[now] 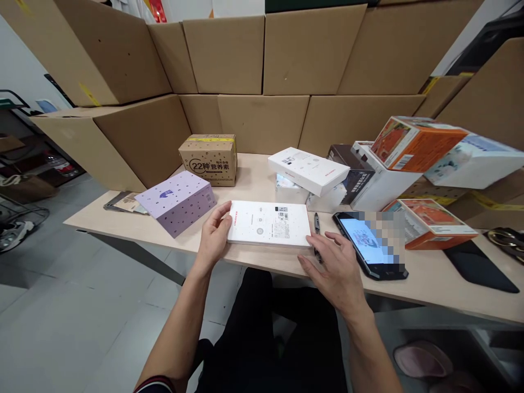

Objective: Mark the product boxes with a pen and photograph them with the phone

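Note:
A flat white box [268, 224] with red lettering and small printed labels lies near the table's front edge. My left hand [215, 232] grips its left end, the thumb on the near side and the fingers along the edge. At the box's right corner, my right hand [333, 262] rests with fingers spread, the fingertips touching or very close to it. A dark pen [316, 224] lies just right of the box, partly hidden behind my right hand. Further right is a phone [364, 240] with a lit screen, partly blurred out.
A purple box [178, 199] and a brown carton [208, 161] stand left. Another white box [309, 169] lies on smaller boxes behind. Orange boxes [434, 221] and a black flat item [481, 267] are at right. Large cardboard boxes [286, 60] wall the table's back.

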Demonstrator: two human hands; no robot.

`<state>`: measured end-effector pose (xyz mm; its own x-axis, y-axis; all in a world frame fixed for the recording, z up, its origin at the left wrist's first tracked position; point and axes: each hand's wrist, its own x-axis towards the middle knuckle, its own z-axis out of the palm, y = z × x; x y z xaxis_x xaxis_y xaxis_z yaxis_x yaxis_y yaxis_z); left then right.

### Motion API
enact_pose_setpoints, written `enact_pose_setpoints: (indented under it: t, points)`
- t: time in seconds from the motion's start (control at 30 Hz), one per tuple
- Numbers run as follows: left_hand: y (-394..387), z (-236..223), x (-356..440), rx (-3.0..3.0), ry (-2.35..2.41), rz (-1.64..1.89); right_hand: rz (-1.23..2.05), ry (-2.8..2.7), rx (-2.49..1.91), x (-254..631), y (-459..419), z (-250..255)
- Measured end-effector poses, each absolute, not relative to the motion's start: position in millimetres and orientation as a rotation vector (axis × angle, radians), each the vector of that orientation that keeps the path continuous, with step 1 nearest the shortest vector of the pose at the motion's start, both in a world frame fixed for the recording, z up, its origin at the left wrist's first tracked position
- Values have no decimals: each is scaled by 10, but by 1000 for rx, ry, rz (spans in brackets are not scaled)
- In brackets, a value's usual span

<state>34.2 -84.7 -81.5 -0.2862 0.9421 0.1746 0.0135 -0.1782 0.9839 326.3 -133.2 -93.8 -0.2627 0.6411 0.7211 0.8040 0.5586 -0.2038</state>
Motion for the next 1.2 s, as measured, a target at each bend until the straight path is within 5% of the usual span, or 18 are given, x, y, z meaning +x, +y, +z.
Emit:
enact_pose_setpoints:
  t: [0.33, 0.83, 1.2]
  points:
    - [-862, -828, 342, 1205, 1343, 1627, -199, -1841, -1177, 3290, -1315, -959]
    - [-910, -741, 380, 1227, 1480, 1535, 170, -2134, -1895, 3181, -1144, -524]
    - [-956, -617, 471, 1531, 1448, 1374, 353, -1471, -1337, 3399, -1263, -886]
